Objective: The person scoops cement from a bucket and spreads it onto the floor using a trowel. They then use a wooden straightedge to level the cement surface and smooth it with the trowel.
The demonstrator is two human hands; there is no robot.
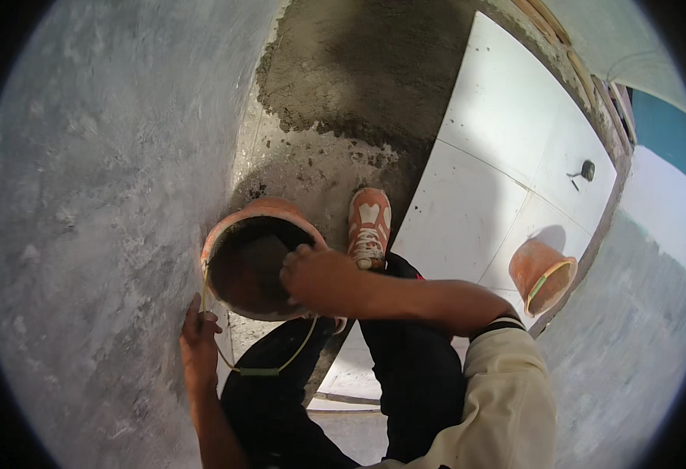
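An orange bucket (243, 220) with a dark inside stands on the floor in front of me, against a grey plastered wall (93, 195). My right hand (312, 275) reaches across over the bucket's near rim, fingers curled at the edge; whether it grips the rim or something inside is hidden. My left hand (199, 336) rests with spread fingers on the wall just below the bucket. The bucket's thin yellow-green handle (269, 369) hangs loose under it, over my dark trousers. My orange and white shoe (369, 227) stands right beside the bucket.
A bed of wet grey mortar (351, 70) covers the floor beyond the bucket. White floor tiles (507, 156) lie to the right, with a second orange bucket (542, 273) tipped on its side and a small dark tool (587, 169) farther off.
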